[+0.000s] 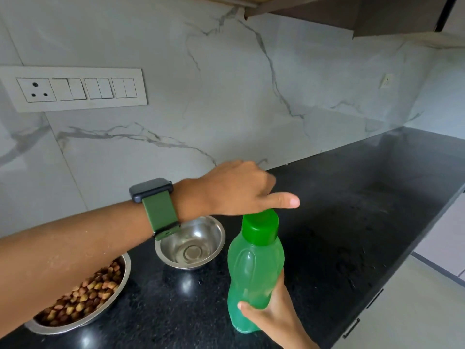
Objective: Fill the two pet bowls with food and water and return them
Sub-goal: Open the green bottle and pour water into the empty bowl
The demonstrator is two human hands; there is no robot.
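A green translucent water bottle [254,273] with a darker green cap [261,226] stands upright over the black counter. My right hand [270,317] grips its lower part from the right. My left hand [234,190] hovers just over the cap, thumb stretched to the right, with a green-strapped watch on the wrist. Left of the bottle sits a small steel bowl [210,236] that looks bare inside. At the lower left, a larger steel bowl [126,263] holds brown kibble and is partly hidden under my left forearm.
The black granite counter [352,222] runs away to the right along a white marble backsplash. A switch panel with a socket [73,89] is on the wall at left. Cabinet drawers [392,311] lie below the counter's front edge at right.
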